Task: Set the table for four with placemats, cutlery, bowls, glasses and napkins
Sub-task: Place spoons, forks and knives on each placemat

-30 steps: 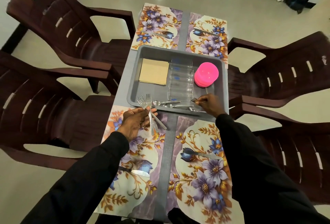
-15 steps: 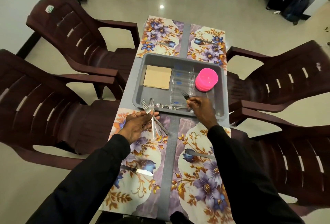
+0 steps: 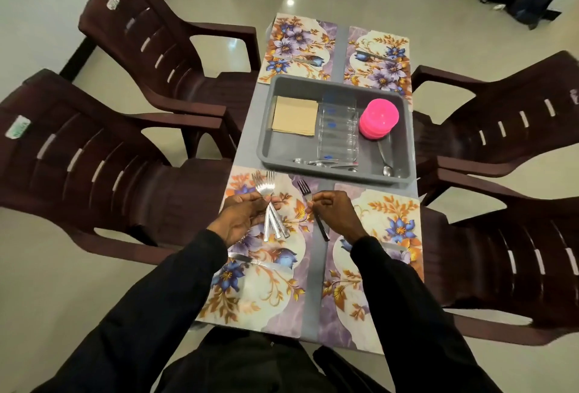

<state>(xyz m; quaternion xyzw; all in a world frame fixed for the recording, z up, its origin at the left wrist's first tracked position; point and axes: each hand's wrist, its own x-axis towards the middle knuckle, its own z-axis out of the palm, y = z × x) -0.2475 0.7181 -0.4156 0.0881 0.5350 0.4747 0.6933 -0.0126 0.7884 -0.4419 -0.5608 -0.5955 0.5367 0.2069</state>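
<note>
Out of the grey tray (image 3: 335, 173) we had drawn our right hand (image 3: 336, 212), fingers pinching one fork (image 3: 308, 197); just before it, our left hand (image 3: 242, 217) gripped three forks (image 3: 266, 192).

Grey table (image 3: 313, 305) with four floral placemats (image 3: 260, 295), grey tray (image 3: 266, 129).

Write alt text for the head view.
A person's left hand holds a bunch of forks while the right hand holds a single fork, both above floral placemats. Behind them a grey tray holds napkins, clear glasses, pink bowls and spoons.
</note>
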